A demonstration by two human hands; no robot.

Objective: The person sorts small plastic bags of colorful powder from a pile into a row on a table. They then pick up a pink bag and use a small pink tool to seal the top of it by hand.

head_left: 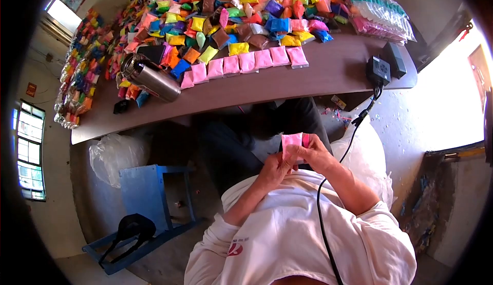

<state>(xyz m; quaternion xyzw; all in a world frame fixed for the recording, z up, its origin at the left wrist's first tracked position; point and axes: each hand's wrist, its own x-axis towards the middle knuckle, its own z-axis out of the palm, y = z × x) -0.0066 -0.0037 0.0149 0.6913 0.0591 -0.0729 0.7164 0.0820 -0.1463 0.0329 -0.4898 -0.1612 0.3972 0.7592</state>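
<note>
i held a small pink packet [291,140] in front of my chest, below the edge of the table [328,74]. my left hand [276,169] pinched its lower left side and my right hand [314,154] closed on its right edge, so the packet stood upright between both grips. i judged it light and soft, a thin bag of powder that could tear, best taken by the edges. a row of similar pink packets [246,64] lay on the table.

No legible txt; red logo on shirt [287,244] unreadable.
</note>
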